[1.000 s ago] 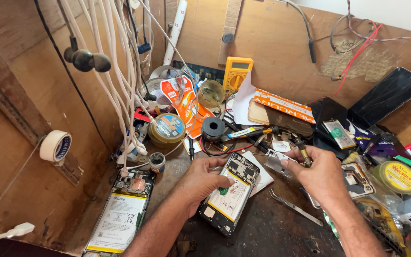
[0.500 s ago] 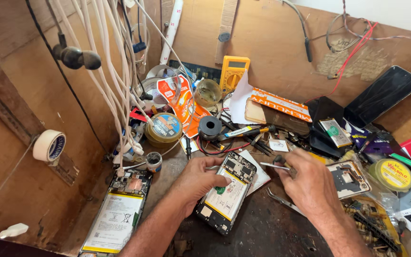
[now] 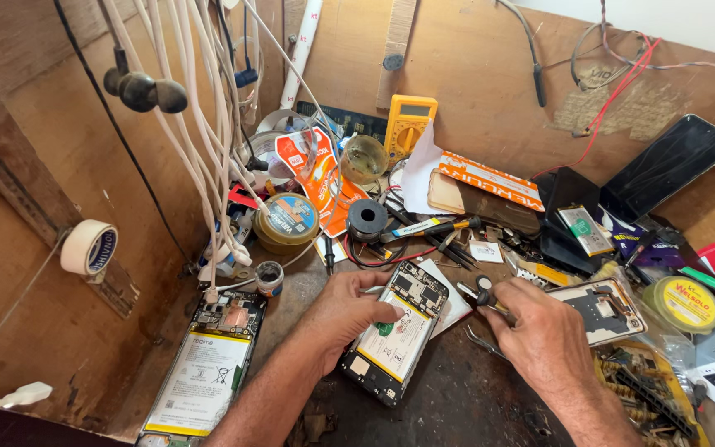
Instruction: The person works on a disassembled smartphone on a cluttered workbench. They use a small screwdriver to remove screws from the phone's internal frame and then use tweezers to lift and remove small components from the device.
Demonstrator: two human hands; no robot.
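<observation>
An opened phone (image 3: 399, 335) with its back cover off lies tilted on the dark bench, showing a white battery and the circuit board. My left hand (image 3: 345, 310) grips its left edge, thumb resting on the battery. My right hand (image 3: 544, 331) is closed around thin metal tweezers (image 3: 473, 294). Their tip points left, just beside the phone's upper right corner. Whether the tip touches the phone is unclear.
A second opened phone (image 3: 208, 368) lies at the left. White cables (image 3: 200, 124) hang along the wooden wall by a tape roll (image 3: 88, 247). A yellow multimeter (image 3: 407, 124), a round tin (image 3: 287, 219), a bare phone frame (image 3: 602, 306), a black phone (image 3: 672, 165) and spare tweezers (image 3: 477, 339) crowd the bench.
My right hand has come in from the cluttered right side toward the phone's top right corner, now holding the tweezers. My left hand has stayed on the phone.
</observation>
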